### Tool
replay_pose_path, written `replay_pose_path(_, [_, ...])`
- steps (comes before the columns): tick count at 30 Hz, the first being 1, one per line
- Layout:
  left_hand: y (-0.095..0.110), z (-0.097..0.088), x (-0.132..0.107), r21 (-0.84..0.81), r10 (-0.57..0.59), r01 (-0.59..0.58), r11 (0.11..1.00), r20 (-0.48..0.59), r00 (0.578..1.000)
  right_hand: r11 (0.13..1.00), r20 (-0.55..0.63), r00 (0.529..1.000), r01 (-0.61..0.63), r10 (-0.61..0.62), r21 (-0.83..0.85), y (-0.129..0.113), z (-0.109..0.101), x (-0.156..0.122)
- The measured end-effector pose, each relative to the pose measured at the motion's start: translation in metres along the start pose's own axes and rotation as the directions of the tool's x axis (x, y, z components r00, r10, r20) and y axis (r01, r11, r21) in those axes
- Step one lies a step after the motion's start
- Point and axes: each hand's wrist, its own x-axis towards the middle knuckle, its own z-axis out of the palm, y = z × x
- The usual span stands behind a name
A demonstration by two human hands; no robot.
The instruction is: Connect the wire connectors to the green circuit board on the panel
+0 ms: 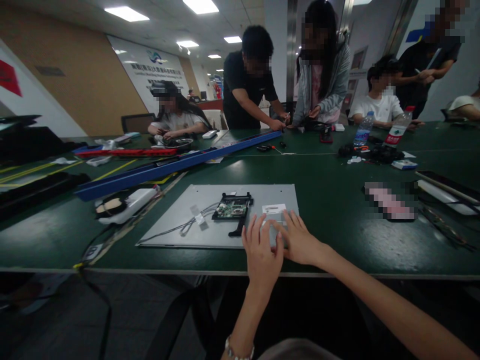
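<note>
A flat grey metal panel (pixel 202 197) lies on the green table just in front of me. Mounted on it is a green circuit board (pixel 233 207) in a black frame (pixel 242 227), with grey cables (pixel 176 227) taped down and running left. My left hand (pixel 262 247) is over the panel's near right edge, fingers stretched and apart, holding nothing. Beside it, my right hand (pixel 302 240) reaches in from the right with its fingers extended near a white label (pixel 273 208) on the panel. The two hands overlap slightly at the thumbs, and whether they touch is unclear.
A long blue rail (pixel 180 165) slants across the table behind the panel. A white power strip (pixel 129 205) is at left. A phone-like pink object (pixel 390 201), a water bottle (pixel 363 131) and a red-capped bottle (pixel 399 129) are at right. Several people work around the far side.
</note>
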Motion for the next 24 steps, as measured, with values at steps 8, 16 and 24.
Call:
replay_pose_path(8, [-0.003, 0.003, -0.002, -0.035, -0.026, 0.026, 0.999, 0.004, 1.0, 1.0, 0.07, 0.997, 0.019, -0.018, -0.002, -0.017, -0.002, 0.022])
replay_pose_path(16, [-0.02, -0.007, 0.005, -0.143, -0.05, 0.062, 0.988, 0.086, 0.995, 1.0, 0.054, 0.998, 0.022, -0.021, -0.018, -0.018, -0.003, 0.03])
replay_pose_path(24, [-0.116, -0.035, 0.03, 0.177, -0.116, 0.083, 0.981, 0.19, 0.975, 0.975, 0.173, 0.962, 0.194, -0.21, 0.106, -0.003, -0.026, 0.048])
